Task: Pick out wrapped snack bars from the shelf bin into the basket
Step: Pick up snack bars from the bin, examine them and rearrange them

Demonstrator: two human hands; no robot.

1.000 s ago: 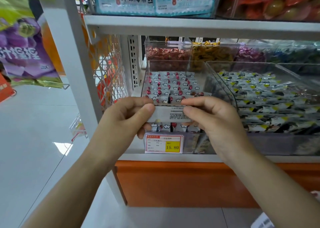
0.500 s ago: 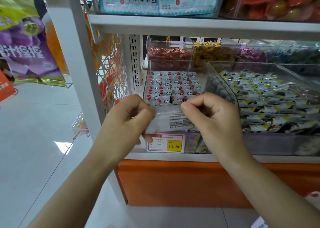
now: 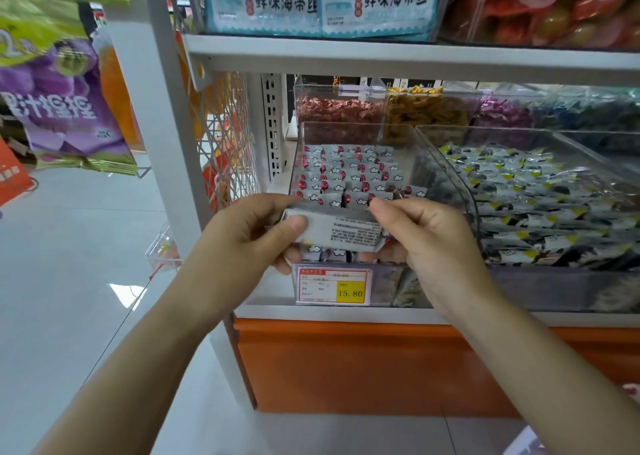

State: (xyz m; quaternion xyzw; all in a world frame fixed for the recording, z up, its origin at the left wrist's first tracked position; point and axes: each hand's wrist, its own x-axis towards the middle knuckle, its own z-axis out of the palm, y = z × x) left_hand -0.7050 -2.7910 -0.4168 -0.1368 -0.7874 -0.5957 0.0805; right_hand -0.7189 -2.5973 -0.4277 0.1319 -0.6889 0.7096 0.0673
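left grip (image 3: 242, 247) + right grip (image 3: 433, 247) each pinching one end of white wrapped snack bar (image 3: 346, 231), printed side up. held just in front of clear shelf bin (image 3: 346, 131), above 15.80 price tag (image 3: 332, 286)

Snack bar (image 3: 346, 232) before shelf bin (image 3: 349, 124), above price tag (image 3: 332, 286); second bin (image 3: 540, 286) at right

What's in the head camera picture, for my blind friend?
The left hand and right hand pinch one grey wrapped snack bar by its ends, before a clear shelf bin of packets. A price tag below reads 15.80.
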